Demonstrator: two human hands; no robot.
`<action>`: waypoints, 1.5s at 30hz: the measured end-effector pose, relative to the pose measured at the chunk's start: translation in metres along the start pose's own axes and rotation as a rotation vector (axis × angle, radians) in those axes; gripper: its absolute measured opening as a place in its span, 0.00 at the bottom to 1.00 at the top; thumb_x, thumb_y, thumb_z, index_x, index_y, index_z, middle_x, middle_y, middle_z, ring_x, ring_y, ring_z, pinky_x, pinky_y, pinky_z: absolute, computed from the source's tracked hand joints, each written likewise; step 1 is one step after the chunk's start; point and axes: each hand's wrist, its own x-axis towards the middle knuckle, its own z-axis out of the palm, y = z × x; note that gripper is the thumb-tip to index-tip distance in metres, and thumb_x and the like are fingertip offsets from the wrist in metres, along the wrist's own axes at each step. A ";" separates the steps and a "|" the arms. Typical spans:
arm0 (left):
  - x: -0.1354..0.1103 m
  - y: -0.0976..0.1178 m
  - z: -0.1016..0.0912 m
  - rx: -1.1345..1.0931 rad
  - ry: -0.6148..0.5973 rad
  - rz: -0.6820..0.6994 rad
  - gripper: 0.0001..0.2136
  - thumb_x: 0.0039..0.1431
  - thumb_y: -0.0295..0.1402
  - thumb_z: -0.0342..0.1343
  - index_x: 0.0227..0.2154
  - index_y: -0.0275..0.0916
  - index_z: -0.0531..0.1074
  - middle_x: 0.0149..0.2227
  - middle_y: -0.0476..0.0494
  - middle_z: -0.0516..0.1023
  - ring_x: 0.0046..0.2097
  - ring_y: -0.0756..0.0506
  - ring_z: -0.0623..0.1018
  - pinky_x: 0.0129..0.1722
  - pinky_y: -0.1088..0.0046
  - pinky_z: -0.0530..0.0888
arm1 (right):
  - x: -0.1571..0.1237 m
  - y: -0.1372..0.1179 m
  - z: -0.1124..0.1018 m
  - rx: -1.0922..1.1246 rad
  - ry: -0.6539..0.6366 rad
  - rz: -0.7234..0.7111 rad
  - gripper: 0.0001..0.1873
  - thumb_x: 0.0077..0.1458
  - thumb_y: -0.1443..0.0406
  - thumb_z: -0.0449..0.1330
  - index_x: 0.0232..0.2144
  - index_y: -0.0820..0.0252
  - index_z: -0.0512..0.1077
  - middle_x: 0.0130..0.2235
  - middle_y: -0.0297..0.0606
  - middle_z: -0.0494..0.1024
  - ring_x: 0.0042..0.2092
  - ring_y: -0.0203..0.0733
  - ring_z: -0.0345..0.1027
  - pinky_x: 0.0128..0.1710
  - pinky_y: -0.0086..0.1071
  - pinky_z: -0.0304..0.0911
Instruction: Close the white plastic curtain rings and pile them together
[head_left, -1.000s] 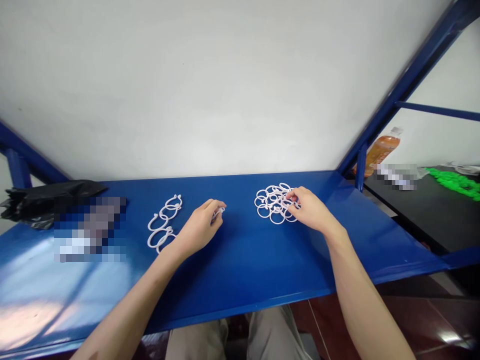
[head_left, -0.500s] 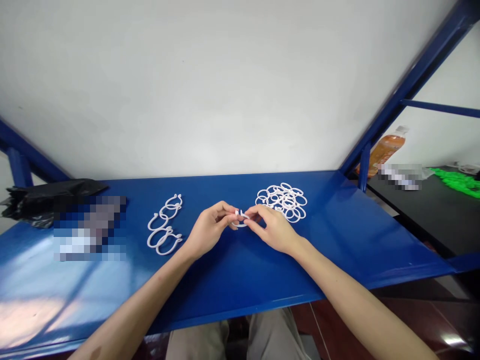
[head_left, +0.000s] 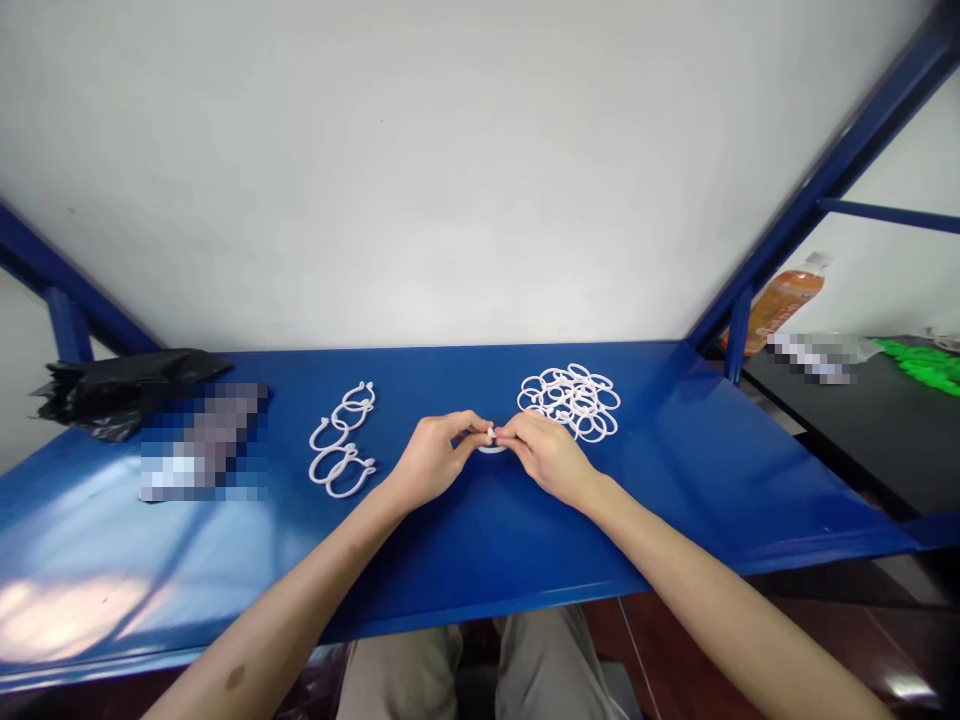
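My left hand [head_left: 435,462] and my right hand [head_left: 546,458] meet over the middle of the blue table [head_left: 487,540]. Both pinch one small white plastic ring [head_left: 492,441] between their fingertips, just above the surface. Right behind my right hand lies a pile of several white rings [head_left: 571,401]. To the left of my left hand sit a few opened white rings [head_left: 343,440], laid out in a loose row.
A crumpled black bag [head_left: 112,385] lies at the table's far left, beside a blurred patch. An orange bottle [head_left: 780,295] stands past the blue frame post at right, with green parts [head_left: 926,365] on a dark table there. The white wall is close behind.
My right hand left the ring pile with one ring and came left to meet my left hand at the centre. Both hands now pinch that ring closer together.
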 end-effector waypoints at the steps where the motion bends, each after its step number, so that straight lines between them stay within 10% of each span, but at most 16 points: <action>1: 0.002 -0.004 -0.006 0.083 -0.004 0.023 0.10 0.65 0.38 0.54 0.38 0.44 0.79 0.40 0.45 0.84 0.42 0.43 0.81 0.45 0.66 0.75 | 0.002 0.003 -0.001 -0.026 0.020 0.009 0.10 0.70 0.63 0.52 0.39 0.55 0.73 0.37 0.40 0.79 0.40 0.44 0.72 0.41 0.39 0.70; 6: 0.002 -0.036 -0.047 0.672 0.235 -0.142 0.15 0.64 0.32 0.48 0.48 0.40 0.77 0.47 0.32 0.80 0.51 0.32 0.75 0.52 0.51 0.70 | 0.003 0.029 -0.033 -0.166 0.228 0.177 0.09 0.68 0.63 0.54 0.41 0.55 0.74 0.40 0.41 0.79 0.43 0.46 0.73 0.46 0.41 0.69; 10: -0.011 -0.056 -0.069 0.971 0.200 -0.415 0.19 0.62 0.34 0.47 0.50 0.32 0.74 0.48 0.22 0.75 0.51 0.26 0.73 0.45 0.49 0.70 | -0.019 0.062 -0.074 -0.252 0.454 0.385 0.10 0.66 0.63 0.54 0.40 0.59 0.75 0.41 0.43 0.77 0.39 0.44 0.72 0.41 0.39 0.70; 16: -0.014 -0.057 -0.068 1.028 0.088 -0.435 0.17 0.62 0.30 0.44 0.48 0.34 0.74 0.44 0.26 0.77 0.49 0.29 0.75 0.45 0.52 0.67 | -0.070 0.095 -0.105 -0.171 0.327 0.572 0.12 0.61 0.58 0.58 0.40 0.58 0.77 0.41 0.42 0.79 0.37 0.43 0.74 0.41 0.39 0.70; 32: 0.000 -0.029 -0.046 0.409 0.268 -0.007 0.13 0.66 0.34 0.47 0.46 0.38 0.74 0.41 0.41 0.75 0.38 0.45 0.76 0.42 0.67 0.73 | -0.072 0.094 -0.098 -0.090 0.252 0.686 0.16 0.58 0.53 0.59 0.38 0.59 0.78 0.39 0.43 0.83 0.37 0.44 0.75 0.40 0.39 0.70; 45: 0.002 -0.011 -0.033 -0.105 0.276 -0.126 0.09 0.63 0.37 0.54 0.42 0.40 0.74 0.37 0.45 0.76 0.34 0.48 0.75 0.36 0.69 0.73 | -0.057 0.063 -0.093 -0.343 0.453 0.518 0.14 0.66 0.58 0.54 0.41 0.58 0.76 0.42 0.45 0.78 0.40 0.46 0.73 0.43 0.41 0.71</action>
